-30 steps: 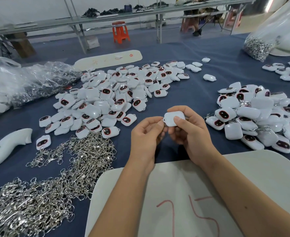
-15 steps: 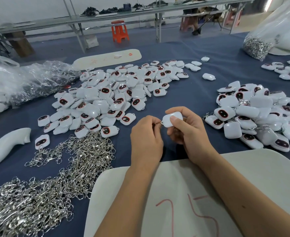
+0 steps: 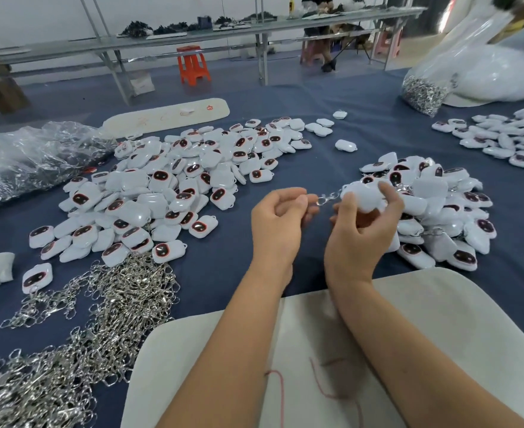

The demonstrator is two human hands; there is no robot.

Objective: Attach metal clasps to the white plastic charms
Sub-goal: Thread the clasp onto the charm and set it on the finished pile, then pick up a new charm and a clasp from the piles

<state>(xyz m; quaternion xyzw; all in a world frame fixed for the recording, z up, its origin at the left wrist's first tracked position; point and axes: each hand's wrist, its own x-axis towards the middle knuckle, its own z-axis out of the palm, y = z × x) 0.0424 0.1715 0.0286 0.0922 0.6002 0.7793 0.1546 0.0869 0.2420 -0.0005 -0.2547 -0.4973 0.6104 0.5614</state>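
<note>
Head view: the right hand (image 3: 365,223) curls its grip around a white plastic charm (image 3: 364,196), held above the blue counter (image 3: 223,267) just beside the right-hand pile of finished charms (image 3: 439,211). A metal clasp (image 3: 328,197) stretches from the charm to the left hand (image 3: 280,220), whose thumb and fingertips pinch its end. A larger charm heap (image 3: 168,193) lies at left, with loose clasps (image 3: 84,329) nearer the person.
</note>
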